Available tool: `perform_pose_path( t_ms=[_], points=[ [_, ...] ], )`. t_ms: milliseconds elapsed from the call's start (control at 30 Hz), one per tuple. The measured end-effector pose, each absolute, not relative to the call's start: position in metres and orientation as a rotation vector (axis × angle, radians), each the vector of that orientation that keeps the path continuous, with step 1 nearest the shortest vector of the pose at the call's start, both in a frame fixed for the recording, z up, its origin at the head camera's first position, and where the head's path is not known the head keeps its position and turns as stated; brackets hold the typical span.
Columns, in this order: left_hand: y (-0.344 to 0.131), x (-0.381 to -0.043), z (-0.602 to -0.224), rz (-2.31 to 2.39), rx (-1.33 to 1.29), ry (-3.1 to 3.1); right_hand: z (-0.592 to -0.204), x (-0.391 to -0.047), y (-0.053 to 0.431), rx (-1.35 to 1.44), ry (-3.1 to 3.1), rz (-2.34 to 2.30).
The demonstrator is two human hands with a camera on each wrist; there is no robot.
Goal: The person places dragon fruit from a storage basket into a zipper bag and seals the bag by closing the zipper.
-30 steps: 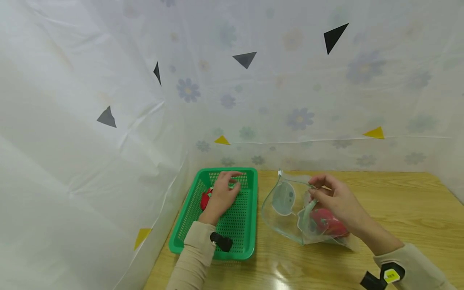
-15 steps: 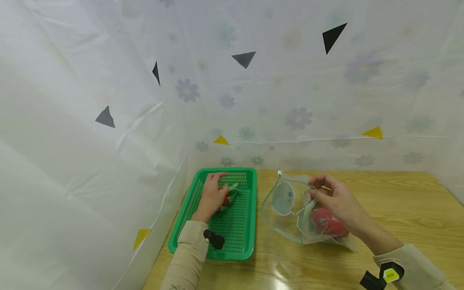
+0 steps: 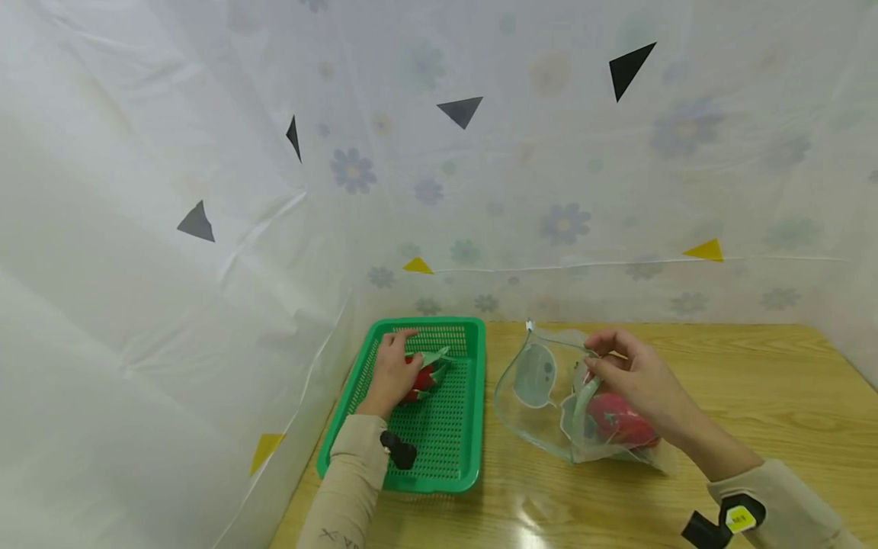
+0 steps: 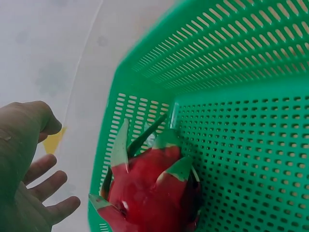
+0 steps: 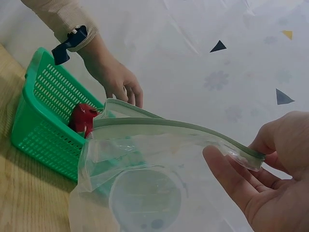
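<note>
A red dragon fruit [image 4: 149,193] with green-tipped scales lies in the green plastic basket [image 3: 473,450]. My left hand [image 3: 392,374] hovers over the basket beside that fruit; in the left wrist view its fingers are loosely bent and apart from the fruit. To the right, my right hand [image 3: 641,381] pinches the edge of a clear zip bag [image 5: 145,145] between thumb and fingers. The bag's mouth gapes toward the basket. Inside the bag sits another red dragon fruit [image 3: 620,419], partly covered by the film and my right hand.
Both basket and bag rest on a wooden table [image 3: 775,396]. A pale flower-patterned sheet [image 3: 562,175] hangs behind the table and on the left, close to the basket. The basket's perforated walls rise around the fruit.
My left hand has moved left within the basket, exposing more of the dragon fruit, which was mostly hidden beneath it. The right hand and the bag have stayed where they were.
</note>
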State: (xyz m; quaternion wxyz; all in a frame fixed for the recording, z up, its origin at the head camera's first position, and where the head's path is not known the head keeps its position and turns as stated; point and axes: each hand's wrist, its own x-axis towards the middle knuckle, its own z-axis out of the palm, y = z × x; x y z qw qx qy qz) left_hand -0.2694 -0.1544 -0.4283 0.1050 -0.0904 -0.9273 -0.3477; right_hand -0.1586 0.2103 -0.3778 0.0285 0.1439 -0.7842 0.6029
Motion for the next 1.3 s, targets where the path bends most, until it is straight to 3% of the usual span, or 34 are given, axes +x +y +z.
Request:
perform_pose_path(
  t_ms=[1033,1300],
  points=[
    [-0.177,-0.281,-0.452,-0.639,-0.339,-2.797,-0.380,-0.156,0.209,0.438,-2.392,1.891],
    [-0.180,-0.280,-0.466,-0.603,-0.237,-2.961,-0.383,-0.156,0.212,0.437,-2.411,1.872]
  ],
)
